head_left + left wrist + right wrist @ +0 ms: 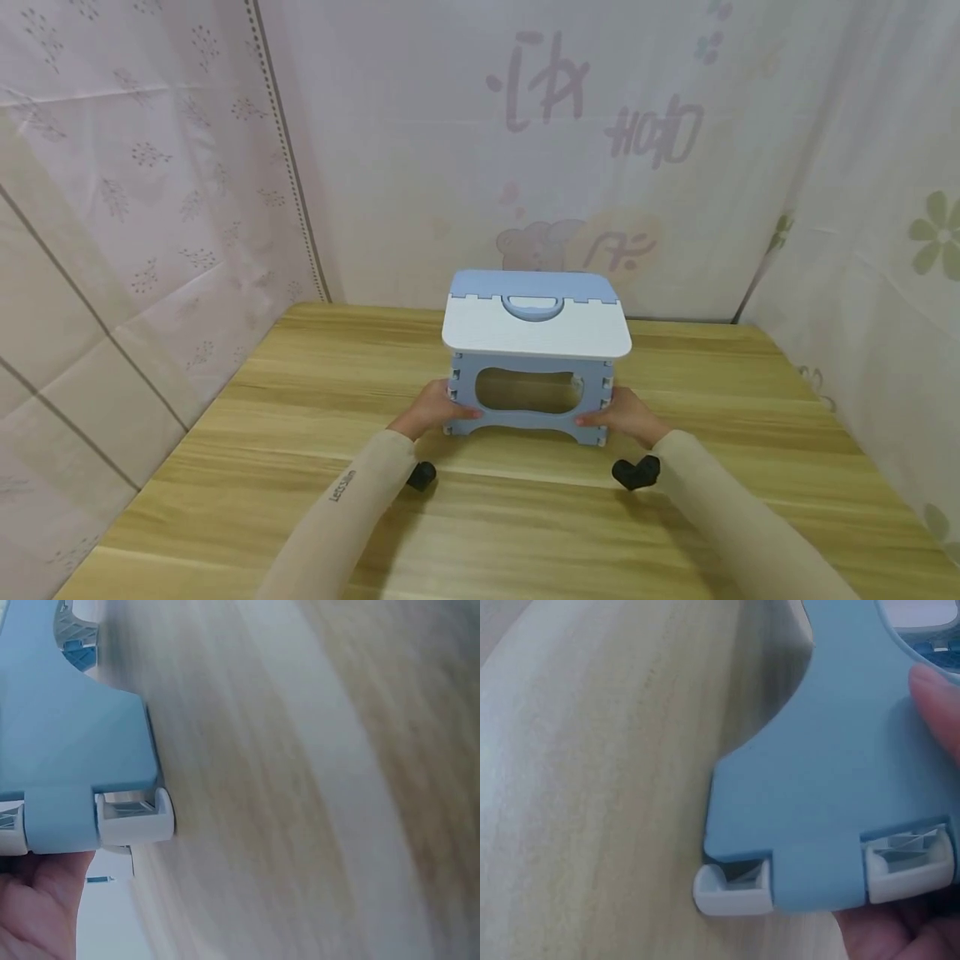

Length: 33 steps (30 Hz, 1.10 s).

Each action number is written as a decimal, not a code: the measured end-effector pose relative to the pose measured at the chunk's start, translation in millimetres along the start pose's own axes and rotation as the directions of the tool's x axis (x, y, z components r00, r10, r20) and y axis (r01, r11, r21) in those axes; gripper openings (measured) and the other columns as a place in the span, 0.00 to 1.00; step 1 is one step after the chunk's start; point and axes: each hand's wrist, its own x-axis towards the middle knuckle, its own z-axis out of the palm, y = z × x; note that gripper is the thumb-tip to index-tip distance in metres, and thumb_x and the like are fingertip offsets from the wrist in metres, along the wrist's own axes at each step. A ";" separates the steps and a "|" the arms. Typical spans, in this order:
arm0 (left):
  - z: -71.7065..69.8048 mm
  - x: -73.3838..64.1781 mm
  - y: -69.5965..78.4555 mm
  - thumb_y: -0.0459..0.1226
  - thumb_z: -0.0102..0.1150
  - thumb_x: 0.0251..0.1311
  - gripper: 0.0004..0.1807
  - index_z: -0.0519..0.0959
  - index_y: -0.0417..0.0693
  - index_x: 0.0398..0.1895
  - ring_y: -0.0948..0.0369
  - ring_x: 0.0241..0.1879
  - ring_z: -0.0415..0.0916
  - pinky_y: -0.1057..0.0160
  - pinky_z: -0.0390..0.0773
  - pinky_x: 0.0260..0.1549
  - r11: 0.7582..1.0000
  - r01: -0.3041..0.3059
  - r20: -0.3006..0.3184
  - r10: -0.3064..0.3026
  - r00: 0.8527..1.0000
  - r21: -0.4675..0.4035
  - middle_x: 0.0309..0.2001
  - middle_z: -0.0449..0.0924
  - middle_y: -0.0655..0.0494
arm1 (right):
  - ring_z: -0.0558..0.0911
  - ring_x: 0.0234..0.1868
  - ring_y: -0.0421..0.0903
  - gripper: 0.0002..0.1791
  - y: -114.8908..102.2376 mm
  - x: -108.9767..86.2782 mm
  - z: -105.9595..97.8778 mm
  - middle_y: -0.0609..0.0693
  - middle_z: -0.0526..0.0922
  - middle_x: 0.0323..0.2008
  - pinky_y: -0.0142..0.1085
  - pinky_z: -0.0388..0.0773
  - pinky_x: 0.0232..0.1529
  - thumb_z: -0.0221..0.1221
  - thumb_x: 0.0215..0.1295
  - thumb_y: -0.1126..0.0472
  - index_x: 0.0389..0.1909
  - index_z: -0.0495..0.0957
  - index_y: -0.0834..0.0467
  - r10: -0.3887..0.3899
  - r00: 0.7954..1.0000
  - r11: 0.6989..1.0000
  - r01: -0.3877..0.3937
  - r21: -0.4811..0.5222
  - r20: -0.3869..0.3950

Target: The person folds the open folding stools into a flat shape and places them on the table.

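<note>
A blue and white folding step stool (536, 329) stands unfolded and upright on the wooden table, its white and blue top facing up with a carry handle in the middle. My left hand (437, 407) grips its left side low down, thumb over the blue front panel and the other fingers hidden behind the side. On the opposite side my right hand (624, 415) holds it likewise, thumb on the front. In the left wrist view the stool's foot (135, 817) is right at the table surface. The right wrist view shows the thumb (939, 705) against the blue panel.
The wooden table (300, 400) reaches back to a printed curtain (405, 167), with more printed cloth at the left and right. A black wrist-camera piece (636, 472) juts out below the right hand, another (422, 476) by the left sleeve.
</note>
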 end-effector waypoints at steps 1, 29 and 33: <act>-0.3 0.3 0.3 0.35 0.75 0.46 0.28 0.77 0.36 0.53 0.51 0.47 0.77 0.51 0.74 0.50 1.000 -0.002 0.001 0.002 1.000 0.001 0.47 0.82 0.46 | 0.80 0.46 0.57 0.37 -0.3 0.4 -0.9 0.67 0.80 0.48 0.49 0.75 0.49 0.71 0.52 0.56 0.55 0.69 0.76 0.000 1.000 1.000 0.000 -0.006 0.001; -2.0 1.8 -7.0 0.35 0.75 0.45 0.24 0.79 0.38 0.47 0.54 0.43 0.78 0.53 0.76 0.47 1.000 0.026 0.019 -0.026 0.999 0.004 0.43 0.83 0.48 | 0.81 0.45 0.56 0.36 2.1 2.5 2.8 0.68 0.80 0.47 0.48 0.76 0.48 0.71 0.53 0.60 0.56 0.67 0.78 -0.019 1.000 0.999 0.018 0.028 0.022; -3.3 3.3 -3.1 0.34 0.75 0.45 0.23 0.80 0.38 0.46 0.56 0.42 0.78 0.55 0.76 0.46 1.000 0.016 0.021 -0.016 1.000 0.001 0.42 0.83 0.49 | 0.81 0.45 0.55 0.36 3.6 4.5 0.5 0.68 0.80 0.47 0.48 0.76 0.48 0.71 0.53 0.60 0.55 0.68 0.78 -0.014 1.000 1.000 0.014 0.026 0.022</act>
